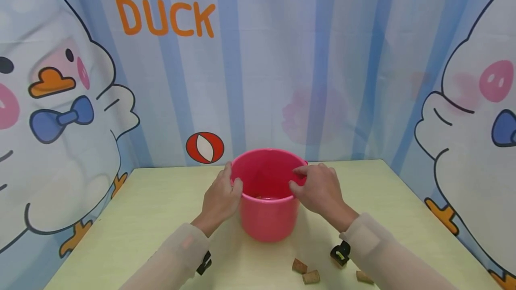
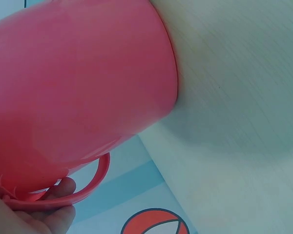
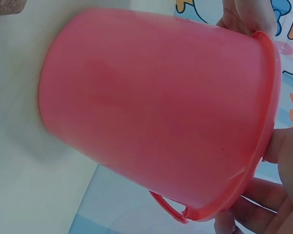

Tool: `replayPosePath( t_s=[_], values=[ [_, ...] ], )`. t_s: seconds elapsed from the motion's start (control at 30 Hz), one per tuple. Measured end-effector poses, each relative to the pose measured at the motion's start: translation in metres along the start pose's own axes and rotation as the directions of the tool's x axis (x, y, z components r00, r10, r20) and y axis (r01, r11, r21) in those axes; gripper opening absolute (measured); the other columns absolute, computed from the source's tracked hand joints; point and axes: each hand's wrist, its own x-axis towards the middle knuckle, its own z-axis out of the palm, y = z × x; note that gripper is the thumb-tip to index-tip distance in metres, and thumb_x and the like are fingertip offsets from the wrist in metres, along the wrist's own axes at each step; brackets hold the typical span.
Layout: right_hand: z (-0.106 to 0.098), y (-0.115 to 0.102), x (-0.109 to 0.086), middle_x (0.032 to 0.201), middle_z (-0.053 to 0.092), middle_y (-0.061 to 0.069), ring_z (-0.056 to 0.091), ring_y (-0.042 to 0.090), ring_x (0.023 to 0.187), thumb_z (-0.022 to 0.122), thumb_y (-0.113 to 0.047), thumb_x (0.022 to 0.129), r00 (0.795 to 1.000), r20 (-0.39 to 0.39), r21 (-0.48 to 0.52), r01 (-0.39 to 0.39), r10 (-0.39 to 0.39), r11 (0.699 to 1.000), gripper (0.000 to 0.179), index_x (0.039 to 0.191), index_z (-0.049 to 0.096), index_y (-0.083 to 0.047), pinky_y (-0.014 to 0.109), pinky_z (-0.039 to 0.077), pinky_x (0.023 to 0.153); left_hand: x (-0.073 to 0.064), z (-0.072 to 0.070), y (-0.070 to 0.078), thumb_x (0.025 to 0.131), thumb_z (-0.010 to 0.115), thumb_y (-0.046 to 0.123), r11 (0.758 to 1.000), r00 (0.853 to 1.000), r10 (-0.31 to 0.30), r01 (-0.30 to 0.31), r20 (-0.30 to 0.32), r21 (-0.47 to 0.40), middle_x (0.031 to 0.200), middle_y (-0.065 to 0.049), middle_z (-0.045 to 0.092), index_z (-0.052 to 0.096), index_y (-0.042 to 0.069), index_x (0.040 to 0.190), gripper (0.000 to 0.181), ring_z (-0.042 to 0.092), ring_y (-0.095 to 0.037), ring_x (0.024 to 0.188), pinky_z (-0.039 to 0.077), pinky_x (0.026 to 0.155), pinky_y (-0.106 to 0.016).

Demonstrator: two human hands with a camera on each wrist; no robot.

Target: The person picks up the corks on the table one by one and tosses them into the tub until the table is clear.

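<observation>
A pink plastic bucket (image 1: 269,220) stands upright on the pale table, its mouth facing up. My left hand (image 1: 221,195) grips the rim on the left side; in the left wrist view, its fingers (image 2: 61,222) are curled by the bucket's looped pink handle (image 2: 95,181). On the right side, my right hand (image 1: 320,190) holds the rim between thumb and fingers. The right wrist view shows those fingers (image 3: 259,209) at the rim near the handle's end (image 3: 168,208). Something small and brownish lies at the bottom inside, mostly hidden by the front wall.
Two corks (image 1: 299,266) lie close together on the table (image 1: 169,227) in front of the bucket, and another cork (image 1: 364,277) is by the right sleeve. A striped curtain (image 1: 266,57) with duck prints hangs behind the table and at both sides. Black devices (image 1: 340,254) sit under the wrists.
</observation>
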Motion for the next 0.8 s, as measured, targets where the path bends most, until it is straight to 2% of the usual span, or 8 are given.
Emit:
replayPosePath(
  t_s=[0.23,0.37,0.47,0.57,0.67,0.8],
  values=[
    [0.003,0.002,-0.002,0.099,0.075,0.007,0.058,0.028,0.096,0.081,-0.023,0.083,0.998,-0.057,0.039,0.007,-0.005,0.999,0.037,0.118,0.078,-0.010,0.046,0.047,0.085,0.000,0.000,-0.001,0.100,0.049,0.030,1.000,1.000,0.009,-0.009,-0.002,0.005,0.151,-0.014,0.048,0.023,0.004,0.162,0.072,0.053,-0.034,0.130,0.056,0.094,-0.052],
    [0.002,0.004,-0.004,0.096,0.075,0.007,0.060,0.027,0.094,0.078,-0.023,0.085,0.994,-0.102,0.092,0.036,-0.027,0.995,0.033,0.115,0.079,-0.009,0.037,0.054,0.073,0.000,-0.001,-0.001,0.100,0.049,0.029,1.000,1.000,0.013,-0.013,-0.005,0.007,0.151,-0.014,0.048,0.024,0.004,0.162,0.072,0.053,-0.034,0.129,0.056,0.095,-0.052],
    [0.001,0.007,-0.006,0.094,0.075,0.006,0.060,0.026,0.090,0.077,-0.021,0.086,0.990,-0.132,0.123,0.061,-0.045,0.990,0.031,0.114,0.079,-0.007,0.031,0.054,0.062,0.000,-0.001,-0.001,0.100,0.050,0.030,1.000,1.000,0.010,-0.010,-0.005,0.004,0.151,-0.014,0.048,0.024,0.004,0.162,0.072,0.053,-0.034,0.130,0.057,0.094,-0.052],
    [-0.001,0.009,-0.009,0.092,0.075,0.005,0.059,0.024,0.086,0.076,-0.021,0.087,0.985,-0.160,0.124,0.089,-0.068,0.988,0.030,0.114,0.079,-0.008,0.032,0.051,0.063,0.000,0.000,-0.001,0.100,0.051,0.030,1.000,1.000,0.003,-0.003,-0.004,-0.001,0.151,-0.013,0.048,0.024,0.005,0.162,0.073,0.053,-0.034,0.130,0.057,0.093,-0.051],
    [-0.001,0.012,-0.012,0.094,0.075,0.004,0.059,0.023,0.086,0.076,-0.022,0.088,0.981,-0.177,0.115,0.103,-0.082,0.988,0.029,0.114,0.079,-0.009,0.038,0.052,0.069,0.000,0.000,0.000,0.100,0.052,0.030,1.000,1.000,-0.002,0.002,-0.004,-0.002,0.151,-0.013,0.048,0.024,0.005,0.162,0.073,0.053,-0.033,0.130,0.058,0.092,-0.050],
    [-0.003,0.015,-0.016,0.105,0.076,0.007,0.063,0.029,0.096,0.076,-0.023,0.089,0.979,-0.185,0.110,0.105,-0.083,0.988,0.031,0.116,0.078,-0.009,0.049,0.055,0.082,0.000,-0.001,0.001,0.100,0.052,0.030,1.000,1.000,0.001,-0.001,-0.002,-0.004,0.151,-0.013,0.048,0.024,0.005,0.162,0.073,0.053,-0.034,0.131,0.058,0.093,-0.051]
  ],
)
